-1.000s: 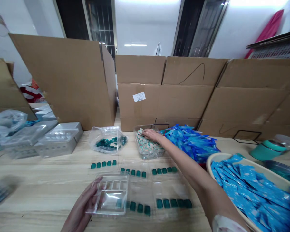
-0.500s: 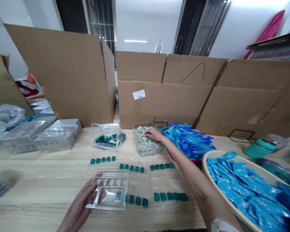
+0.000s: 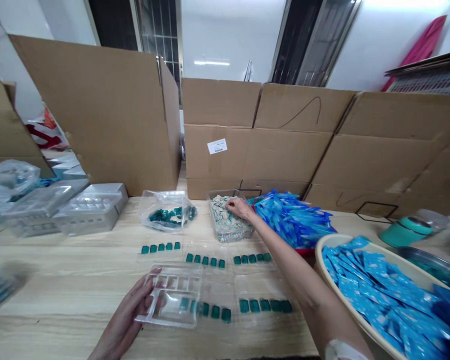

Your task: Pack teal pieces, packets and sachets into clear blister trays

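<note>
Five rows of green pieces (image 3: 252, 258) already sit in trays on the desk (image 3: 71, 290), the left hand (image 3: 127, 317) grips an empty clear tray (image 3: 174, 300) at lower centre, and the right hand (image 3: 240, 207), its grip impossible to tell, curls into the packet tub (image 3: 232, 235) at mid-frame.

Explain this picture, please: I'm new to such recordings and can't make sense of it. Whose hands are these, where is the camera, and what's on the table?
No machine here: a camera on a person's head looks down at their bare hands. The left hand holds a clear compartment tray by its edge. The right hand reaches into a clear tub of small packets. On the wooden table lie rows of green pieces, a bag of more, a blue sachet pile and a basin.
</note>
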The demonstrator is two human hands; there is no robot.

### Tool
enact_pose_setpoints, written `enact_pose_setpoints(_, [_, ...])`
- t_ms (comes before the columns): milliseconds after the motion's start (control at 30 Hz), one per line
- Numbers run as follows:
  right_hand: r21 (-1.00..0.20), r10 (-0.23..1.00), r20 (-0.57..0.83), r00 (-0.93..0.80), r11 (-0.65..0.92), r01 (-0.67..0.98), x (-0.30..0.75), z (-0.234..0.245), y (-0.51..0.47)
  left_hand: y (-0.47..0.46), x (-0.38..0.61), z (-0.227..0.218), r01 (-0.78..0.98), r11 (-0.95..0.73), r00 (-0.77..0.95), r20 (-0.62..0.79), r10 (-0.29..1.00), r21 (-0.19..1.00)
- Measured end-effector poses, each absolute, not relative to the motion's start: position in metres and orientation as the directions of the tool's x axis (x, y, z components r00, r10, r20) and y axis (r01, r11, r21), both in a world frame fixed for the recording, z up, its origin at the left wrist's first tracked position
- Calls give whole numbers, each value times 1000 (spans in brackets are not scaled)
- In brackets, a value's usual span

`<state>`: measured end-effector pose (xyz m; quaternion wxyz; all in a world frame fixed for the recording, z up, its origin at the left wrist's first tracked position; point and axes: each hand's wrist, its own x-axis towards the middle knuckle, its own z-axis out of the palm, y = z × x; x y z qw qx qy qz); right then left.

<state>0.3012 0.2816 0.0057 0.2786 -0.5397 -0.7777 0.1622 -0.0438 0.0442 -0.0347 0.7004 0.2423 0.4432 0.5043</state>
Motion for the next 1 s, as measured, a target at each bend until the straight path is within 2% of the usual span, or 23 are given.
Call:
enact_pose_setpoints(200, [-742,962,163,-222,267,615,305,9,277,46,-45,-36,-489,386,106,-385,917,782])
enact_pose_setpoints(400, [-782,958,86,-273,235,578,311,8,273,46,-45,-37,-499,396,117,-393,912,771])
enact_pose_setpoints(633, [-662,929,47,-366,304,685,307,6,278,46,-43,-33,-492,386,106,-386,917,781])
enact_pose_setpoints(833, [-485,908,115,-404,406,774,296,1,284,45,-43,-32,-488,391,108,-390,914,781])
enact_pose_setpoints(1000, [-435,879,173,-444,473,766,295,-3,278,46,-44,-35,-494,391,108,-391,914,777])
